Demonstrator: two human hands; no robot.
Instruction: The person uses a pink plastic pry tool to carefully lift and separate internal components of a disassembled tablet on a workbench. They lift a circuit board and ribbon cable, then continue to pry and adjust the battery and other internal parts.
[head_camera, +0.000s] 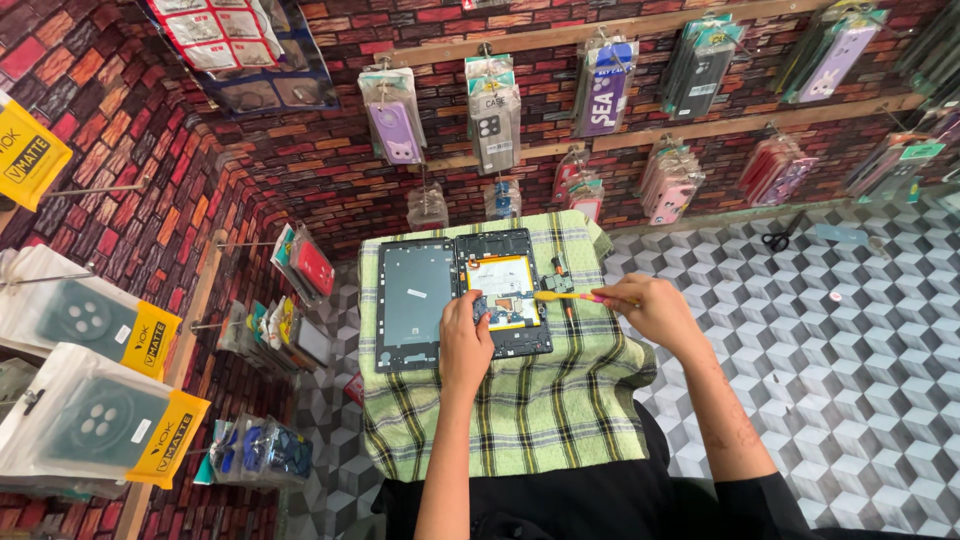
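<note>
An opened tablet lies on a green plaid cloth (520, 410). Its grey back cover (415, 300) rests on the left, and the body (505, 292) with a yellow battery and circuit board is on the right. My left hand (466, 335) rests on the lower edge of the tablet body, fingers pressing near the board. My right hand (655, 308) holds a yellow toothbrush (565, 296) with a pink handle. Its bristle end reaches over the tablet's right side.
Phone cases in clear packets (495, 115) hang on wooden rails against a brick-pattern wall. More packets (110, 420) hang on the left. Black scissors (778, 238) lie on the grey cube-pattern surface at the right. Small dark parts (556, 272) sit on the cloth by the tablet.
</note>
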